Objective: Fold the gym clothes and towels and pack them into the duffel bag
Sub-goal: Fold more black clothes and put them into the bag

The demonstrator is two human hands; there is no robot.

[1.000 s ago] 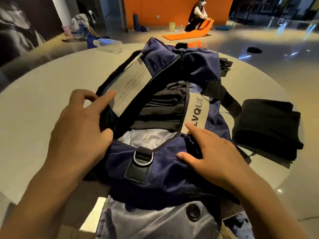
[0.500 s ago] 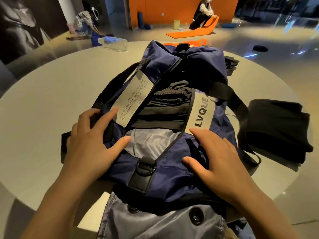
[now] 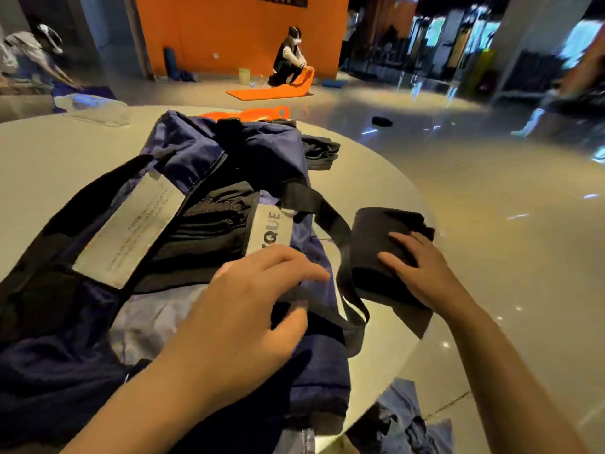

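one duffel bag [image 3: 183, 355], two hands, one folded black garment [image 3: 376, 237], one bottle [image 3: 95, 108]

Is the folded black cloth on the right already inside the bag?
No, the folded black cloth lies on the table beside the duffel bag, under the right hand.
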